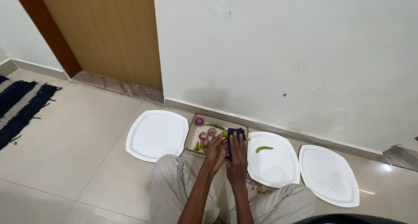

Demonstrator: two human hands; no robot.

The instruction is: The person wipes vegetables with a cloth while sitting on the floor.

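A dark blue cloth (235, 142), folded flat, lies over the right end of the tray (193, 137). The right hand (237, 156) presses it from above, fingers closed on it; the left hand (216, 151) touches its left edge, fingers curled.

Tray (191, 139) w/ onions (211, 131) & chillies (214, 126) is crowded, both hands (226, 152) over it; wall (283, 54) shuts off the far side. Room is left over the white plates (156, 134), one chilli (264, 149) on mid plate
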